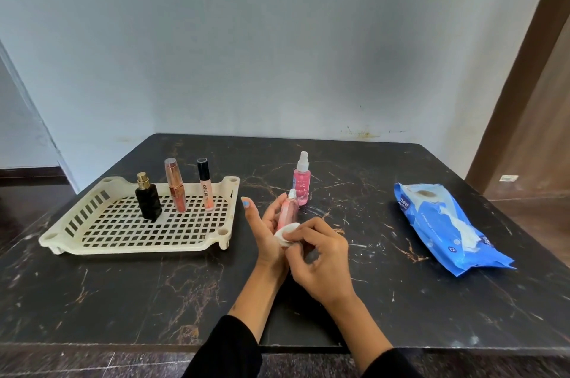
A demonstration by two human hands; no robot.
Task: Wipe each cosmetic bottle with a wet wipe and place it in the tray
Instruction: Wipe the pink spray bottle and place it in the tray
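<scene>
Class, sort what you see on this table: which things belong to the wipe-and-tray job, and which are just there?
Belongs to the job:
left hand holding pale pink bottle
right hand pressing white wipe
pink spray bottle
cream tray with three bottles standing in it
blue wipes pack

Just there:
dark marble table

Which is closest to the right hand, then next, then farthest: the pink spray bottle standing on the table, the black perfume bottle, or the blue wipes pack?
From the right hand:
1. Pink plastic spray bottle, just beyond it.
2. Blue wet-wipes pack, off right.
3. Black square perfume bottle, left, in the tray.
</scene>
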